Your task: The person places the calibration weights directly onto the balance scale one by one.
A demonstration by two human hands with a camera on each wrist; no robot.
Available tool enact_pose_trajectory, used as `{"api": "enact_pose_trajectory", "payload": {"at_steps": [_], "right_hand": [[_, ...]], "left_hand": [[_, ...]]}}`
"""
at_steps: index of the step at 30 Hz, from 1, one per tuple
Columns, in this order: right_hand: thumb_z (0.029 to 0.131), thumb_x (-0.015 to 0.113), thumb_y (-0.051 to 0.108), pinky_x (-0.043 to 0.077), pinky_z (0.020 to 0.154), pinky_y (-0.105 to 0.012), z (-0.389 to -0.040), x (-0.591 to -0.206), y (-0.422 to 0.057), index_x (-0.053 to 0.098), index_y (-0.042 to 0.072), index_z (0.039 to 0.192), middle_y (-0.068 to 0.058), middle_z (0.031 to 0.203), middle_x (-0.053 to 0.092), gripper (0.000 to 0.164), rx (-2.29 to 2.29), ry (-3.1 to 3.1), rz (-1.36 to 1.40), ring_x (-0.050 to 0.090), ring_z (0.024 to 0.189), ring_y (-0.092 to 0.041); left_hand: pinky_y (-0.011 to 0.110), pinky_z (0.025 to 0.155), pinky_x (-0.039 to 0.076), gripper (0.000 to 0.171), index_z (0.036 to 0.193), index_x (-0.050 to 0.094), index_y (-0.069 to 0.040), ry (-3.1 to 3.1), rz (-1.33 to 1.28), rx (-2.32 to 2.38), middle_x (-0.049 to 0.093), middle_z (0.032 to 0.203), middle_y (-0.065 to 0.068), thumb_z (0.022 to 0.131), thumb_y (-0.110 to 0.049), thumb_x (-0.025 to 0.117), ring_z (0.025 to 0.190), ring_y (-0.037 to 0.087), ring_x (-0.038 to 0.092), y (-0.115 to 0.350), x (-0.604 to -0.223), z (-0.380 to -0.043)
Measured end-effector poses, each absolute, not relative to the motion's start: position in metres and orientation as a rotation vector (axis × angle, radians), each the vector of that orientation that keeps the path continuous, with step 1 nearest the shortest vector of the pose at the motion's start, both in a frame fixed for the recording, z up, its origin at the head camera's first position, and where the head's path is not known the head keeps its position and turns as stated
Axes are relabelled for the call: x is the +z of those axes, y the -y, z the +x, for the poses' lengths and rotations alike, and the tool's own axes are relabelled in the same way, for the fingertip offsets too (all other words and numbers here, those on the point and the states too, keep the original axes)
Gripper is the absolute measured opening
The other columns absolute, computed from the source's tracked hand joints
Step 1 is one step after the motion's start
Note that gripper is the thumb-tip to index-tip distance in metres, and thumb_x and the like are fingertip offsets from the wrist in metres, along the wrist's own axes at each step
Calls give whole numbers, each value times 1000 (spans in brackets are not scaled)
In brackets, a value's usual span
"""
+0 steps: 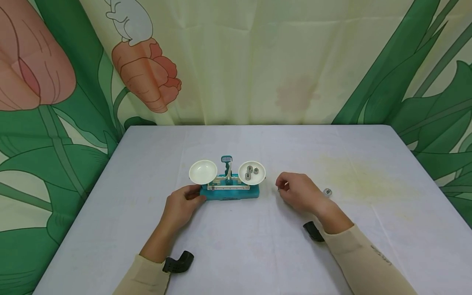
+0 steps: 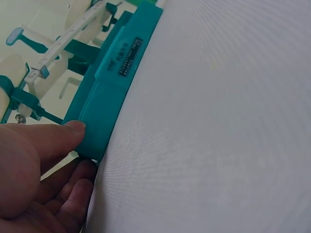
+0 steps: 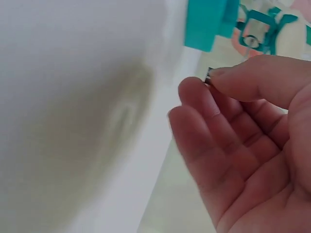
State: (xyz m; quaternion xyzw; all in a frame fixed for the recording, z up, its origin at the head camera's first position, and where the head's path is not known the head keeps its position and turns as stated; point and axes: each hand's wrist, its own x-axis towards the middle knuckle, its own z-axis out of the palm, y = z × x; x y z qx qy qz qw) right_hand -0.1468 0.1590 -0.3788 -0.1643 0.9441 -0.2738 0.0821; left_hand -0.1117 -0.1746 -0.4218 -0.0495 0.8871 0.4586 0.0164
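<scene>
A teal balance scale (image 1: 230, 193) stands on the table with two white pans. My left hand (image 1: 180, 207) grips the left end of its base, the thumb on top in the left wrist view. Three small silvery metal pieces (image 1: 249, 168) sit in the right pan (image 1: 262, 175); the left pan (image 1: 203, 172) is on the left hand's side. To the right of the scale and apart from it, my right hand (image 1: 299, 191) pinches a tiny metal piece (image 3: 209, 75) between thumb and fingertip. Fingers cover most of that piece, so its shape is unclear.
Another small round metal piece (image 1: 327, 192) lies on the table just right of my right hand. A white cloth (image 1: 236, 246) covers the table. Behind it hangs a printed curtain (image 1: 243, 61). Black wrist devices (image 1: 178, 262) stick out beside both sleeves.
</scene>
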Motion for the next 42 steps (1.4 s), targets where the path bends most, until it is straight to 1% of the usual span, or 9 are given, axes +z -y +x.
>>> {"api": "enact_pose_trajectory", "payload": {"at_steps": [3,7,13,21,28,42], "right_hand": [[89,60,1,53,81,-39,-146,-373,-159,66,5,99,-1,95,67,13,-879,-2832,-516,65,89,-21],[89,60,-1,53,79,-40,-145,-368,-158,65,3,100,-1,94,64,13,-952,-2849,-574,63,89,-21],[90,63,-1,55,79,-40,-142,-363,-154,67,2,100,-1,94,66,11,-1041,-2898,-628,63,88,-21],[90,66,1,54,83,-45,-142,-358,-147,69,3,100,-3,96,67,11,-1104,-2983,-717,62,92,-24],[91,67,7,50,87,-47,-146,-354,-137,71,4,103,-5,99,68,13,-1098,-2975,-693,61,98,-28],[91,67,7,48,88,-47,-150,-356,-123,73,6,99,-5,98,70,10,-1096,-2977,-766,59,98,-28]], "left_hand": [[45,94,53,43,128,65,1,-2756,-156,1427,69,121,16,90,-18,73,111,30,66,175,-421,-112],[45,95,53,43,129,65,1,-2760,-152,1417,69,120,16,91,-17,73,110,30,66,175,-420,-111],[46,95,52,42,129,65,2,-2766,-151,1414,69,119,17,91,-16,72,110,31,66,176,-420,-112],[46,95,52,42,128,65,1,-2773,-150,1410,69,119,16,91,-17,72,110,31,66,176,-420,-113],[46,95,52,42,128,65,1,-2769,-149,1416,69,119,16,91,-17,72,110,31,66,177,-421,-113],[45,94,53,43,129,65,0,-2760,-166,1412,69,121,15,91,-18,73,111,30,66,176,-424,-113]]}}
